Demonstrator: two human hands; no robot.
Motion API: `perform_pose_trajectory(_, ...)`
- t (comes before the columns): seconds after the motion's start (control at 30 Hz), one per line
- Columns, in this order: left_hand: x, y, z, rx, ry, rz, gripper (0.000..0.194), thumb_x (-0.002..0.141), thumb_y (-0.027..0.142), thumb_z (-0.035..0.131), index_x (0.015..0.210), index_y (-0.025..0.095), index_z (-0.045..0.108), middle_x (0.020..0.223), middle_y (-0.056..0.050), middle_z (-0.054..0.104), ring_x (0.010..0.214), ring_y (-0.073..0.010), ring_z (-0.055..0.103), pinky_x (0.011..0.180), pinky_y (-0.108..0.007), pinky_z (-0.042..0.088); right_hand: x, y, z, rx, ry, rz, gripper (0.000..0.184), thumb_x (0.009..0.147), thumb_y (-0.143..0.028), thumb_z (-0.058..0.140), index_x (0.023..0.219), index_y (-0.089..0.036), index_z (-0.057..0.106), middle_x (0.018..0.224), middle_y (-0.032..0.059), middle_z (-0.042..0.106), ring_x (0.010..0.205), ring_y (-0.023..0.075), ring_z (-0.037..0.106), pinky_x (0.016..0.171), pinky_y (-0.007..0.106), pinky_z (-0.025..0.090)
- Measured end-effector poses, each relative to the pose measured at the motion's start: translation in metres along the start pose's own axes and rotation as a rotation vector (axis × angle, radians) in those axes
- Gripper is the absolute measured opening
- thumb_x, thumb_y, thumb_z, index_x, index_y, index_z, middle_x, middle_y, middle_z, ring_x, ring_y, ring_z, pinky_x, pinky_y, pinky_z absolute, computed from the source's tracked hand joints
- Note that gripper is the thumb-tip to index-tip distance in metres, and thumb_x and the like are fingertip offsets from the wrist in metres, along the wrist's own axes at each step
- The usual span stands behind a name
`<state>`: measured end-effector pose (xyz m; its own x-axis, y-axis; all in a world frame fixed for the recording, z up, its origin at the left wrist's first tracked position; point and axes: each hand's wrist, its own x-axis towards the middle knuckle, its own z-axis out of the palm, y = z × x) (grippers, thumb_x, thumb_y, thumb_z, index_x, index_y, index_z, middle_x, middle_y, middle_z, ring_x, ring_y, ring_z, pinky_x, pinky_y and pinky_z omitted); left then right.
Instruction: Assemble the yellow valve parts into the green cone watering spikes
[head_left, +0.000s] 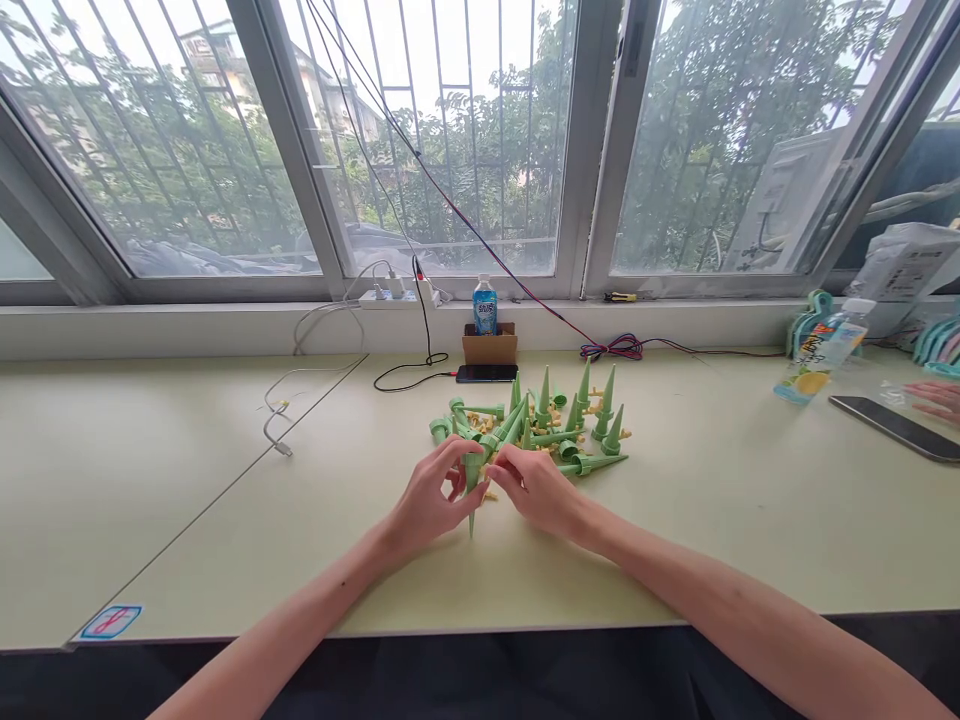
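My left hand (435, 490) grips a green plastic watering spike (472, 475) with thumb and fingers, its tip pointing down toward the table. Close against it, my right hand (536, 485) pinches a small yellow valve (491, 468) at the spike's side; the fingers partly hide the piece. Just beyond both hands lies a pile of similar green spikes (551, 435). Some stand upright on their wide ends and others lie flat. Small yellow valves (596, 408) are scattered among them or fitted to their sides.
Behind the pile lie a phone (486, 374) on a cable and a cardboard box (490, 347) with a blue-labelled bottle (485, 305). A power strip (397, 298) sits at the sill. At right are a tilted bottle (825, 350), another phone (896, 428) and another person's hand (937, 400).
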<state>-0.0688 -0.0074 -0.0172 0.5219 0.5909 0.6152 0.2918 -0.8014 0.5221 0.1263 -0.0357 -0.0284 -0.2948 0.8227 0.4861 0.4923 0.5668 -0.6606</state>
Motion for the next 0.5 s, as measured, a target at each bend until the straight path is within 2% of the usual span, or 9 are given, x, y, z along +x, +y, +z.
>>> perform_pose_trajectory(0.17, 0.0002, -0.0004, 0.0000, -0.002, 0.011, -0.004, 0.024, 0.087, 0.024, 0.064, 0.110, 0.022, 0.055, 0.094, -0.001, 0.056, 0.057, -0.0039, 0.052, 0.051, -0.018, 0.053, -0.0002, 0.0013, 0.0013, 0.033, -0.012, -0.033, 0.024, 0.101, -0.032, 0.045, 0.083, -0.019, 0.052, 0.068, -0.0016, 0.056, 0.058, 0.0121, 0.048, 0.059, 0.023, 0.037)
perform_pose_trajectory(0.4, 0.0000, 0.0011, -0.0007, 0.002, -0.015, 0.008, 0.025, 0.087, 0.022, 0.063, 0.110, 0.022, 0.054, 0.096, -0.001, 0.057, 0.057, -0.0038, 0.053, 0.053, -0.019, 0.054, 0.0001, 0.0021, 0.0011, -0.039, -0.031, -0.041, 0.038, 0.103, -0.032, 0.036, 0.067, -0.021, 0.040, 0.057, -0.0045, 0.042, 0.050, 0.0105, 0.032, 0.052, 0.025, 0.027)
perform_pose_trajectory(0.5, 0.0001, 0.0018, -0.0013, 0.005, -0.008, 0.011, 0.024, 0.087, 0.022, 0.063, 0.110, 0.022, 0.055, 0.096, -0.002, 0.058, 0.057, -0.0044, 0.054, 0.051, -0.019, 0.054, 0.0002, 0.0008, 0.0005, -0.037, -0.009, -0.034, 0.040, 0.104, -0.034, 0.036, 0.067, -0.020, 0.043, 0.058, -0.0037, 0.044, 0.051, 0.0107, 0.034, 0.052, 0.024, 0.028)
